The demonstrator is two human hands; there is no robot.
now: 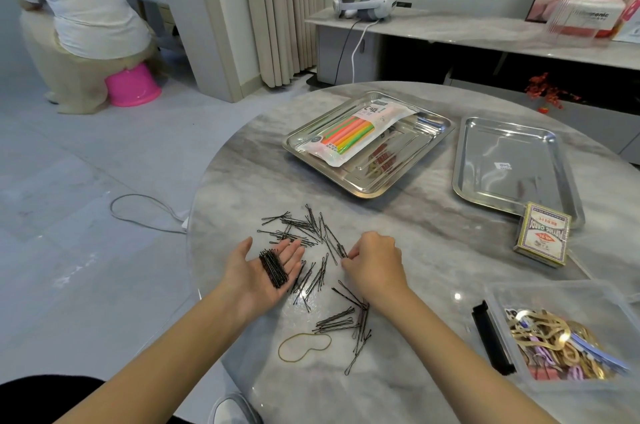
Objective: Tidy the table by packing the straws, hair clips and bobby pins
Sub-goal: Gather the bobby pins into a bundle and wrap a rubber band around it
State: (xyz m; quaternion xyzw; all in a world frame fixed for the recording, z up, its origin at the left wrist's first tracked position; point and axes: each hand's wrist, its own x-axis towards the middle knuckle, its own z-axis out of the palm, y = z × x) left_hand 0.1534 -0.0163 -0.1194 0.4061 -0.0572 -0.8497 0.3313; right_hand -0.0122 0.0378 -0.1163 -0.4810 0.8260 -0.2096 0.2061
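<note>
Our left hand (266, 266) lies palm up with the fingers straight, and a bundle of bobby pins (274, 267) rests across it, held by nothing but the palm. Just beside it our right hand (375, 266) is curled knuckles up, its fingertips (346, 259) seemingly pinching one of the loose bobby pins (322, 250) that lie scattered on the table (433, 222) around and between both hands, down to a rubber band (304, 347) near us. Farther off, the pack of straws (353, 132) lies in the left tray (363, 193), the right tray (464, 181) stands beside it, and the hair clips (561, 347) fill a clear box (554, 288) at our right. We judge the main risk to be the unclamped bundle: any tilt of the palm could spill it, and the table edge is close. Flat pins on a glossy top may also skid away from a pinch.
</note>
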